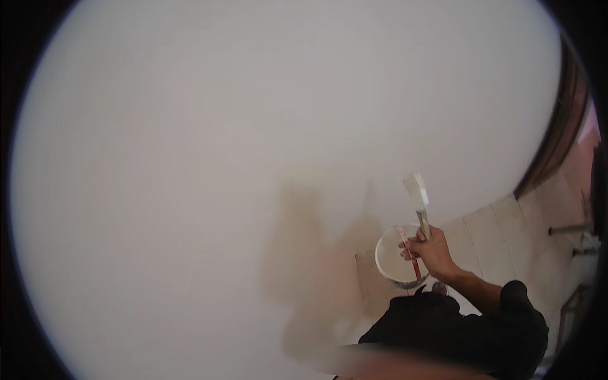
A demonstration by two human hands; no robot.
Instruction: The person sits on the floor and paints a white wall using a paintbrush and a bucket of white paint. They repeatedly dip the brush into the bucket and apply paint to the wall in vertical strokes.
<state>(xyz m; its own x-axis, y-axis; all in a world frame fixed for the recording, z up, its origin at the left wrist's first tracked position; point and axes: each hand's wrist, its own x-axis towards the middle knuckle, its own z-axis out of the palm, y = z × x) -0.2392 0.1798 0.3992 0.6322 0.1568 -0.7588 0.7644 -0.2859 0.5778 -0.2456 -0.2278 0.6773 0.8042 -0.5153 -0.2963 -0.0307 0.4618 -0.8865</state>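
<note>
My right hand (430,249) is closed around the handle of a flat paintbrush (418,192), whose pale, paint-coated bristles point up and away. A red, paint-smeared rod or handle (415,268) crosses the mouth of a round white bucket (387,268), and the fingers of the same hand are curled about it. Pale paint or liquid seems to be inside the bucket. A large white wall (213,142) fills most of the view, with shadows on its lower part. My left hand is out of view; a blurred skin-toned shape lies at the bottom edge.
Light floor tiles (484,237) run along the foot of the wall. A dark brown wooden frame (553,137) stands at the wall's right end. Dark metal-looking legs (570,230) of some furniture are at the far right. A foot (439,287) shows beside the bucket.
</note>
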